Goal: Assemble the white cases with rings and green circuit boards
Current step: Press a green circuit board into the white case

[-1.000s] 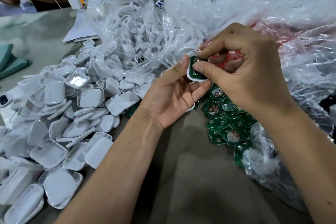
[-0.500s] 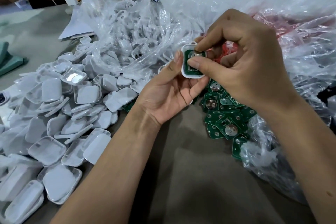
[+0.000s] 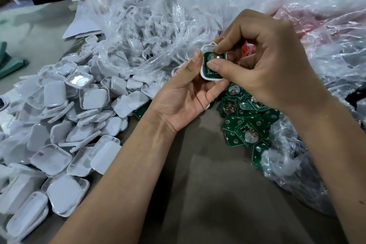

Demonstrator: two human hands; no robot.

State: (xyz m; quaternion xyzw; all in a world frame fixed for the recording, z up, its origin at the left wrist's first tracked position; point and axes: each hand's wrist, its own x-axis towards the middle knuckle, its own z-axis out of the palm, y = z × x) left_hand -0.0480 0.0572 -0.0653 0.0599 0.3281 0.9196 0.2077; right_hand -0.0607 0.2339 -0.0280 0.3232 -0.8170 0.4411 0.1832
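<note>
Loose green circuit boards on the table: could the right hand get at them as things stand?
Probably yes: the loose green circuit boards lie uncovered just below the right hand, but it now pinches the white square case, which the left hand also holds.

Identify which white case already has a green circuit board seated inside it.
The white case held up between the left hand and right hand; the cases in the pile are empty or face down.

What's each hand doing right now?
Left hand: holds the white case.
Right hand: pinches the green board into that case.
</note>
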